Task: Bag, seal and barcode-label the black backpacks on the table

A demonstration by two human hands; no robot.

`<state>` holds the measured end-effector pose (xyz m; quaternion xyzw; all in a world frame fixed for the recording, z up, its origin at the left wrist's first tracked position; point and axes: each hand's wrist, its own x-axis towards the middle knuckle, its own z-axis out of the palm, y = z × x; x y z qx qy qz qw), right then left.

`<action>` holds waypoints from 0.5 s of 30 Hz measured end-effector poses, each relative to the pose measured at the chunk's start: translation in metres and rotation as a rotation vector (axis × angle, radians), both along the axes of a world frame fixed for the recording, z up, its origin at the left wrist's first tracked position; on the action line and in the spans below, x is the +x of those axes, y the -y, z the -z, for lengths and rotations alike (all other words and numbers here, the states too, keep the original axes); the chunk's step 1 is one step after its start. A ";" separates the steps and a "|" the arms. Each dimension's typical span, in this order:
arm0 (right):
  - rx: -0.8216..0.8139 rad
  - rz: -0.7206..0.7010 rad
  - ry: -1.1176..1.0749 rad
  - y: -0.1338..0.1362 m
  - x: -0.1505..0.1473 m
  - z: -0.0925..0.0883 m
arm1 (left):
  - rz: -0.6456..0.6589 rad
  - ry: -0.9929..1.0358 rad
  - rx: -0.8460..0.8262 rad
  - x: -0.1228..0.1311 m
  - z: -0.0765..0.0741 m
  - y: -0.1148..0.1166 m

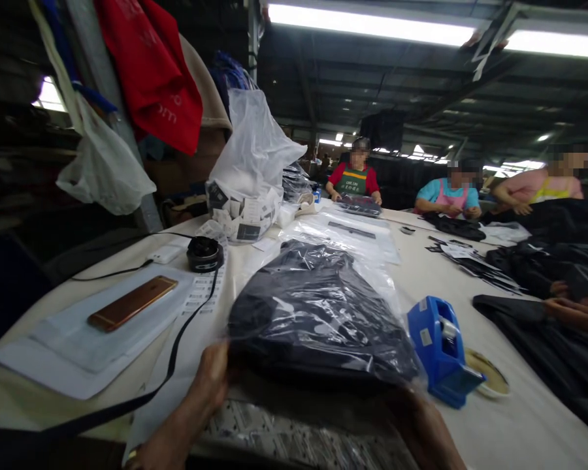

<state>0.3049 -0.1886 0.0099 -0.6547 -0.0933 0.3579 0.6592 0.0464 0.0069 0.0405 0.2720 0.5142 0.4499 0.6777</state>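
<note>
A folded black garment in a clear plastic bag fills the middle of the view, its near side raised off the table. My left hand is closed on the near left edge of the bag, its fingertips hidden behind it. At the near right corner, my right hand grips the bag from the side and below; it is dark and blurred, with its fingers mostly covered. Beyond the garment lie flat clear plastic bags. Just right of the garment stands a blue tape dispenser.
A phone rests on white sheets at left, beside a roll of black ribbon. A plastic bag of labels stands behind. Black garments and a co-worker's hands are at right. Several people work along the table.
</note>
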 end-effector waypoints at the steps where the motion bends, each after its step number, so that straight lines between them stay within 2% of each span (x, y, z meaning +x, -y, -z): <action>1: 0.065 0.019 -0.089 -0.003 0.000 -0.010 | -0.008 0.061 -0.033 0.002 -0.008 -0.004; 3: 0.128 0.053 -0.135 -0.002 -0.002 -0.026 | -0.023 0.136 -0.013 0.001 -0.022 -0.012; 5: 0.047 0.044 -0.088 0.010 -0.005 -0.029 | -0.040 0.164 0.023 -0.007 -0.029 -0.015; 8: -0.100 0.003 -0.089 0.037 -0.013 -0.018 | -0.044 0.120 -0.014 -0.025 -0.026 -0.008; 10: -0.059 0.016 -0.128 0.045 -0.016 -0.012 | -0.060 0.088 -0.031 -0.032 -0.021 -0.003; 12: 0.034 0.046 -0.145 0.040 -0.013 -0.018 | -0.104 0.089 -0.012 -0.032 -0.024 -0.005; 15: 0.109 0.106 -0.089 0.016 0.002 -0.044 | -0.130 0.134 0.007 -0.024 -0.045 -0.021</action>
